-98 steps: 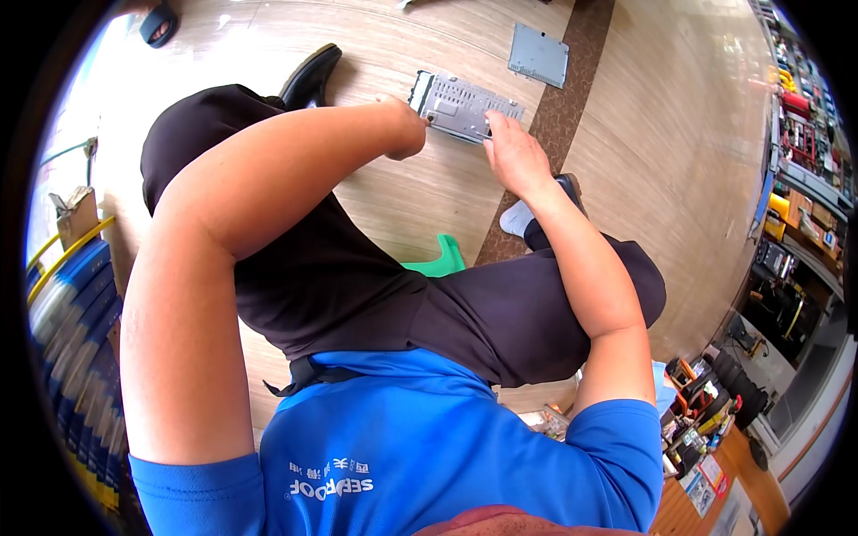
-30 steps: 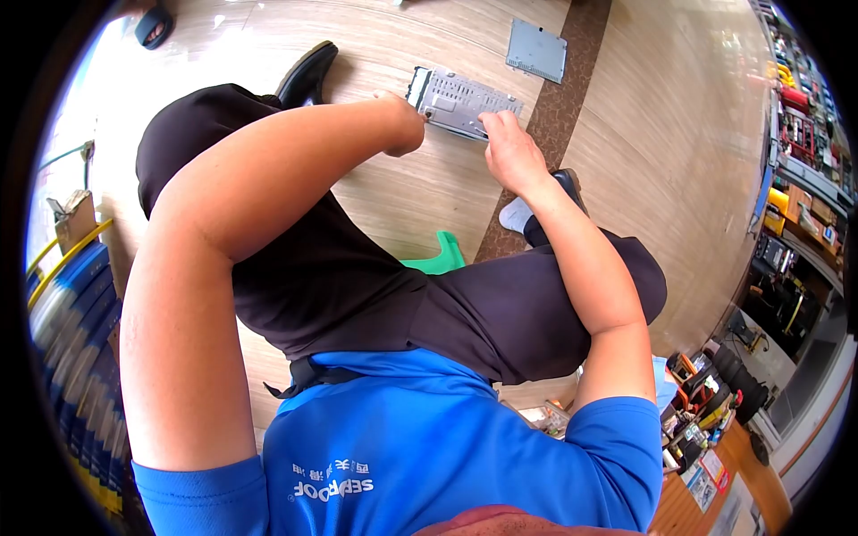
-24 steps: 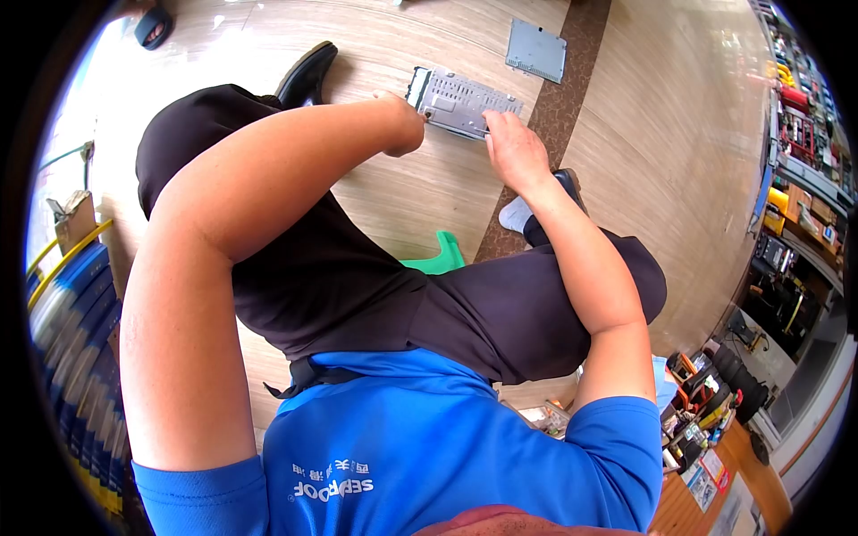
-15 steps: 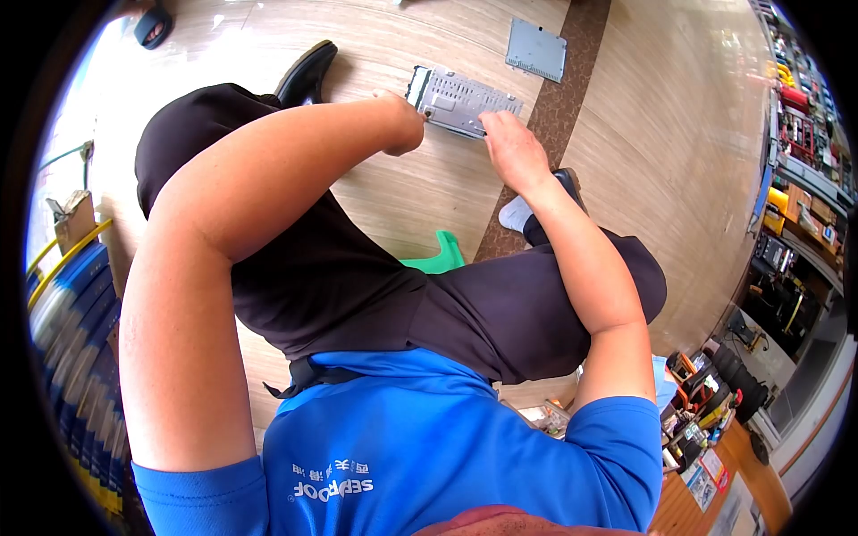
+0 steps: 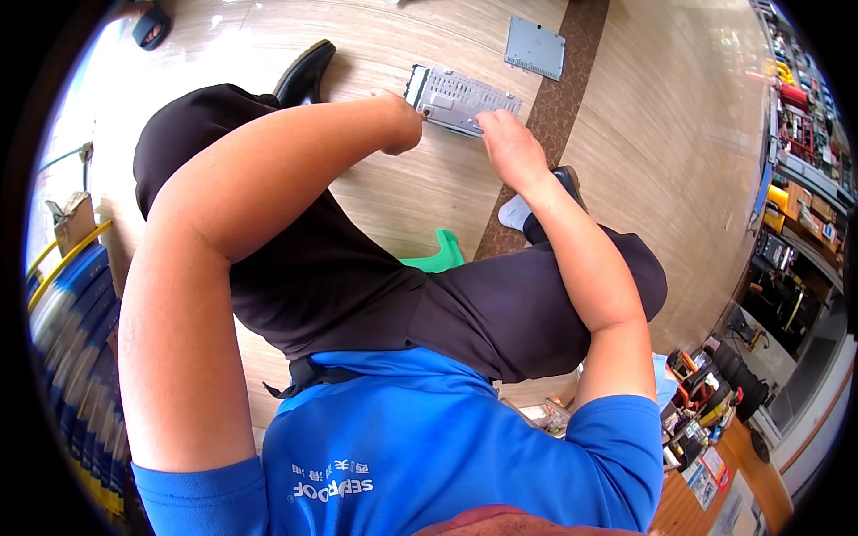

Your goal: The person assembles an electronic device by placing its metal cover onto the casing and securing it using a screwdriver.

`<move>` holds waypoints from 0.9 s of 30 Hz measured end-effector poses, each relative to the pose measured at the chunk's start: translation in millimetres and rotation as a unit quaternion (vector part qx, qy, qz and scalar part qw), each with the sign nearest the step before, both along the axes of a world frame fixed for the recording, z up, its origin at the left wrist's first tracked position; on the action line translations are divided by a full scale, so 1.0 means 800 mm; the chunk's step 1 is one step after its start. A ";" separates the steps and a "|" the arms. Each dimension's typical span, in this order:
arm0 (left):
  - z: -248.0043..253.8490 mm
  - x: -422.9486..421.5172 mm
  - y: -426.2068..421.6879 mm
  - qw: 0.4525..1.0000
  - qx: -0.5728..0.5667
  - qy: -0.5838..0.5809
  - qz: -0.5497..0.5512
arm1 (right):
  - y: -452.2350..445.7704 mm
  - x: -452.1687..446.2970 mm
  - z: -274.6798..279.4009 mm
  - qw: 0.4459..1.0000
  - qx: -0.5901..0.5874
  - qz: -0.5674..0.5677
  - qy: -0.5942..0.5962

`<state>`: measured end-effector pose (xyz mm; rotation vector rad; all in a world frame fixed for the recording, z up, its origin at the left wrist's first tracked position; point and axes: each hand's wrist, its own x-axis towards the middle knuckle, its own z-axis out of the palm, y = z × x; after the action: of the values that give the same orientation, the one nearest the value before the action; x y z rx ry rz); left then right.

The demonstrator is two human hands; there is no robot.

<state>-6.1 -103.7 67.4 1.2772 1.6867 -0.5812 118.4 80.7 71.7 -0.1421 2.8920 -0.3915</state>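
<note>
A silver metal box (image 5: 469,100) with rows of slots and a green strip along its left end lies on the floor beyond my knees. It looks like the casing of an electronic device. My left hand (image 5: 399,122) is closed at the box's near left corner. Its fingertips are mostly hidden, and a small dark spot shows beside them. At the near right edge, my right hand (image 5: 511,147) has its fingers bent together against the box. A flat grey metal panel (image 5: 534,48) lies apart, farther off to the right.
Between my legs is a green plastic piece (image 5: 440,254). A dark brown strip (image 5: 569,76) crosses the tiled floor. Packed shelves (image 5: 809,134) stand at right, a cluttered wooden bench (image 5: 706,482) at lower right, and blue racks (image 5: 80,330) at left. Another person's sandalled foot (image 5: 152,29) is at upper left.
Both hands stay at the box, with only a very slight shift of the right hand. The box and the panel keep their places on the floor.
</note>
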 end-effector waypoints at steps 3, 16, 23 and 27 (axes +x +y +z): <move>0.003 0.000 -0.001 1.000 0.003 -0.003 -0.011 | 0.003 0.001 -0.005 0.999 -0.018 0.035 0.027; -0.002 0.001 -0.005 0.999 0.021 0.011 -0.034 | 0.001 -0.001 0.005 0.999 0.015 -0.014 -0.032; -0.012 0.001 -0.004 0.999 0.020 0.023 -0.019 | 0.005 0.001 -0.004 0.999 -0.040 -0.013 -0.009; -0.009 0.000 -0.005 1.000 0.013 0.020 -0.017 | 0.006 0.002 -0.002 0.998 -0.058 -0.009 -0.004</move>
<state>-5.7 -107.4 60.2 1.3235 1.7129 -0.6099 119.7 85.6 69.9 -0.1336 2.8640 -0.5620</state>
